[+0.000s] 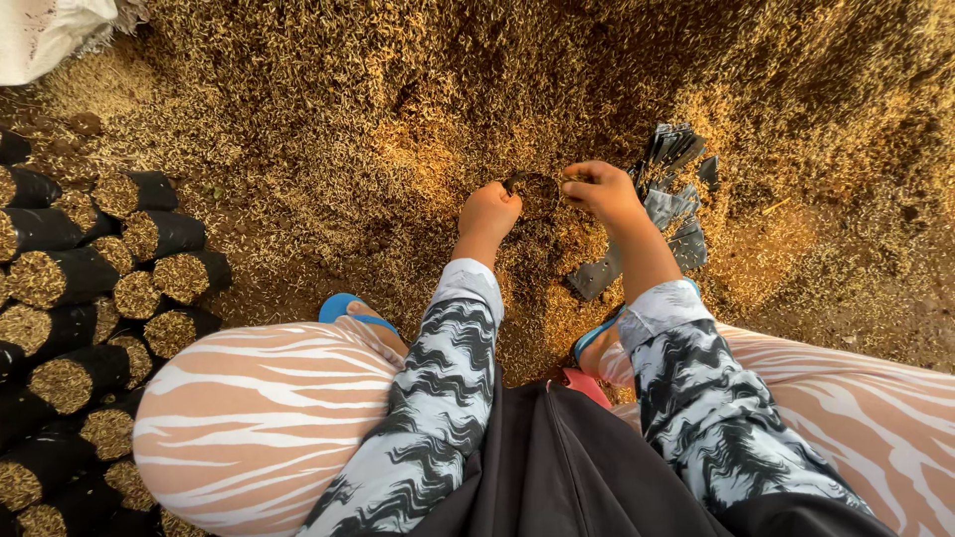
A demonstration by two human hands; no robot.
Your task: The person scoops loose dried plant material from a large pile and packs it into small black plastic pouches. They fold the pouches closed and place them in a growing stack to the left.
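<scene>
A small black plastic bag [537,191], open at the top and packed with brown husk, stands in the husk heap [418,89] between my hands. My left hand [487,211] is closed on the bag's left rim. Gripping the right rim is my right hand [600,189], fingers pinched on the plastic. Both forearms wear sleeves with a wavy black and white pattern.
A loose pile of flat empty black bags [668,199] lies just right of my right hand. Several filled black bags [90,298] are stacked on their sides at the left. A white sack [45,35] sits at top left. My knees and blue sandals [343,306] are near.
</scene>
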